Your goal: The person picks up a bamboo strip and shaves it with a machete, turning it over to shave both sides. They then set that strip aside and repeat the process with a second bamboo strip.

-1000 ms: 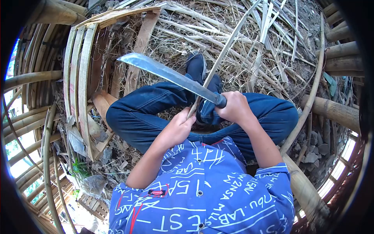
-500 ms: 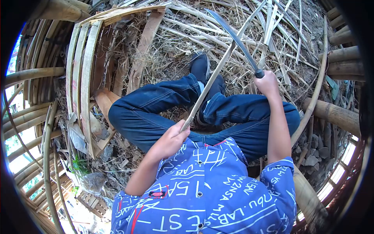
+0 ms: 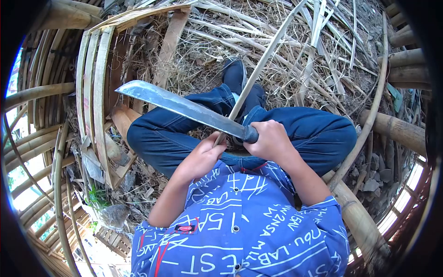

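Observation:
My right hand [image 3: 271, 141] is wrapped round the dark handle of a machete [image 3: 184, 109], whose wide blade points up and to the left across my lap. Near its handle end the blade crosses over a long bamboo strip [image 3: 263, 64]. My left hand [image 3: 206, 156] grips the lower end of that strip close to my waist, just below the blade. From there the strip slants up and to the right, past my shoes [image 3: 234, 76], beyond the legs. Both hands are closed and near each other over my crossed legs in blue jeans [image 3: 304, 134].
A wooden slatted crate [image 3: 99, 78] stands at my left. Bamboo strips and shavings [image 3: 230, 34] litter the ground ahead. Thick bamboo poles [image 3: 399, 134] lie at my right, with stones [image 3: 371, 184] beside them. Bamboo slat walls [image 3: 46, 69] enclose the place.
My right hand has come down and left toward my left hand, swinging the machete from pointing up to lying leftward across the strip's lower part. My left hand has barely moved.

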### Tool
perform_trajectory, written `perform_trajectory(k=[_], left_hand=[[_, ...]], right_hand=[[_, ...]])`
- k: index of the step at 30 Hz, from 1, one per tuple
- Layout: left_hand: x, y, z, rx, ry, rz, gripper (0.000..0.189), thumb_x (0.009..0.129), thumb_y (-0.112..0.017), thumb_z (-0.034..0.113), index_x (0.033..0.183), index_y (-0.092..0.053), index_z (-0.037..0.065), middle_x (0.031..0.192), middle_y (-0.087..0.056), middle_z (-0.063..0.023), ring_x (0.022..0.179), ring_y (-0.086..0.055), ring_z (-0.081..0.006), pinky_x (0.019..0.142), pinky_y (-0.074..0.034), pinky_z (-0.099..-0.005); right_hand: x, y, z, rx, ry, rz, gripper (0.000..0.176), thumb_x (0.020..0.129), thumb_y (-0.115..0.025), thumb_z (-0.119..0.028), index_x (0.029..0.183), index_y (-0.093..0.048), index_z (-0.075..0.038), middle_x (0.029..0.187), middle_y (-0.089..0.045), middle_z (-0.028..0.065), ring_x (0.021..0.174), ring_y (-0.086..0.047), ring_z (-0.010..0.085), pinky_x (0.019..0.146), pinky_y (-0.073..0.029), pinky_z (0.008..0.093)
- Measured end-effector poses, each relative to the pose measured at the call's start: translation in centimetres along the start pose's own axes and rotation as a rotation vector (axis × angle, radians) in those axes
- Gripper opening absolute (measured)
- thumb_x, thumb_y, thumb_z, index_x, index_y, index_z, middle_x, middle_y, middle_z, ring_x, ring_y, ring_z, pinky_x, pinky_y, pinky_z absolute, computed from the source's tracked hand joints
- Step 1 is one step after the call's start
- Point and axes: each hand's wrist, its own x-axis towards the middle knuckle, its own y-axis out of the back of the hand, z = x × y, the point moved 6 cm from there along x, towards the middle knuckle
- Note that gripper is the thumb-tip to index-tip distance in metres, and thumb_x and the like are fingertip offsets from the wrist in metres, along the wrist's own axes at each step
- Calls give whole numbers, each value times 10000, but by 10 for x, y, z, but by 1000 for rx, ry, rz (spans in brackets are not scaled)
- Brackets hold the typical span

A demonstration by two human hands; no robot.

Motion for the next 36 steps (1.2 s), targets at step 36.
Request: perform_trajectory(k=[36], left_hand=[[-27, 19, -24, -71, 81, -32, 45, 986, -439, 149, 961, -438, 112, 659, -315, 69, 504, -260, -17, 414, -208, -193]], right_hand=[[57, 117, 168, -285, -488, 349, 265, 727, -606, -261, 782, -683, -13, 757, -662, 225, 780, -650, 409, 689, -503, 445]])
